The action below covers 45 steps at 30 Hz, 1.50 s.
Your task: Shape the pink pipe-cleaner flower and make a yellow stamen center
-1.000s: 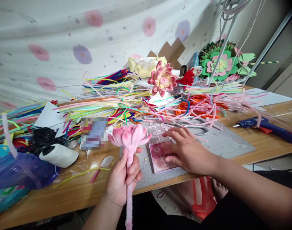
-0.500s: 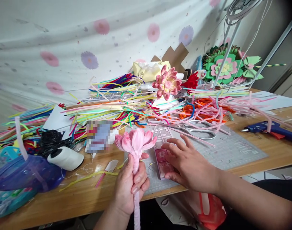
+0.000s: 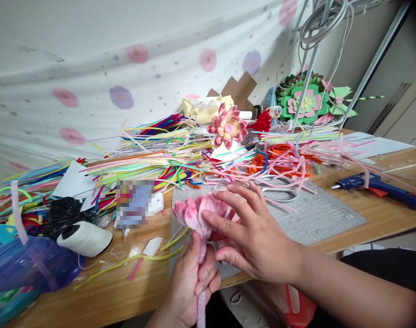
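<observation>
A pink pipe-cleaner flower (image 3: 196,214) with a thick wrapped stem stands nearly upright in front of me. My left hand (image 3: 197,273) is closed round the stem just below the petals. Fingers apart, my right hand (image 3: 252,232) reaches over the right side of the bloom. Its fingertips are at the petals and hide part of them; whether every finger touches I cannot tell. Behind the hands lies a grey cutting mat (image 3: 317,214), and the pink palette on it is mostly covered now.
Bundles of coloured pipe cleaners (image 3: 153,157) fill the table's back. A finished pink flower (image 3: 228,126) stands among them. Scissors (image 3: 279,193) lie on the mat, a blue glue gun (image 3: 382,184) at right. A thread spool (image 3: 84,238) and purple container (image 3: 33,264) are at left.
My right hand has moved left, from above the palette to the flower's petals. The flower in my left hand has shifted slightly right and down. The whole view has turned a little.
</observation>
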Available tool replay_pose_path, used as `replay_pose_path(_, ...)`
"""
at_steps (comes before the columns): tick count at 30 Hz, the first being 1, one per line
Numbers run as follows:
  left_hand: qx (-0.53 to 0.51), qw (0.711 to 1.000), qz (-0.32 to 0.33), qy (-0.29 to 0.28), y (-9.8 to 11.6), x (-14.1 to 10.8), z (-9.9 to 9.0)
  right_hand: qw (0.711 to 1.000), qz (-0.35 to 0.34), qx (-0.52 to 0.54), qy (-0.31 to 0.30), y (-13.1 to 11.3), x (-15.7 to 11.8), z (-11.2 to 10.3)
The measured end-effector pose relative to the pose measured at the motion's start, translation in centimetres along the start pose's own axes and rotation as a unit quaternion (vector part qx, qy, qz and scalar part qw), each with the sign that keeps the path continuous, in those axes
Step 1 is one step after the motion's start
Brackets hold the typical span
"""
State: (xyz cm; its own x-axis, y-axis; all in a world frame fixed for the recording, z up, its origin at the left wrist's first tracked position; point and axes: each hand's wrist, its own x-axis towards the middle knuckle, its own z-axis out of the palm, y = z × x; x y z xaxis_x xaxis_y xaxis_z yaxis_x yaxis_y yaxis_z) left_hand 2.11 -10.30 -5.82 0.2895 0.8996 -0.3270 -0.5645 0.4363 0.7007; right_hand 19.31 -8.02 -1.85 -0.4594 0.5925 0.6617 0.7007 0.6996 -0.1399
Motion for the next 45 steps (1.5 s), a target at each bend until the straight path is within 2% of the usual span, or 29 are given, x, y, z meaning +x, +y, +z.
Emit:
replay_pose_path(4,0.01,1.0,0.003,-0.007,-0.2,-0.1,0.1,1.0,0.021,-0.013,0.019,0.0,0.0,-0.2)
replay_pose_path(8,0.012,1.0,0.002,-0.002,0.0,-0.1,0.1,1.0,0.012,-0.009,0.008,0.6,0.2,-0.4)
replay_pose_path(11,0.021,1.0,0.015,0.001,0.9,-0.1,-0.3,0.998,0.063,0.01,0.006,1.9,0.0,-0.4)
replay_pose_path(13,0.022,0.999,0.026,0.008,1.7,0.0,-0.7,0.995,0.08,0.027,-0.055,2.8,-0.5,-0.1)
replay_pose_path(15,0.02,0.999,0.039,0.019,2.2,0.0,-1.2,0.986,0.072,0.028,-0.145,3.3,-1.2,0.3)
replay_pose_path(17,0.022,0.998,0.048,0.035,2.3,0.0,-1.5,0.976,0.062,0.014,-0.208,3.2,-1.8,0.8)
replay_pose_path(20,0.03,0.997,0.054,0.051,1.9,0.1,-1.6,0.968,0.058,0.005,-0.244,2.8,-2.3,1.7)
replay_pose_path(22,0.03,0.997,0.054,0.04,1.6,0.2,-1.4,0.965,0.055,0.011,-0.257,2.6,-2.4,2.1)
replay_pose_path(25,0.03,0.998,0.055,0.019,1.2,0.5,-1.3,0.962,0.055,0.019,-0.265,2.4,-2.4,2.7)
replay_pose_path(31,0.035,0.997,0.068,0.02,1.0,0.9,-1.4,0.962,0.049,0.044,-0.265,2.0,-2.1,3.0)
replay_pose_path(39,0.058,0.995,0.072,0.027,0.9,0.7,-1.3,0.957,0.034,0.066,-0.279,1.9,-2.1,2.3)
replay_pose_path(45,0.064,0.995,0.077,0.022,1.0,0.7,-1.1,0.961,-0.005,0.035,-0.273,2.4,-1.7,1.8)
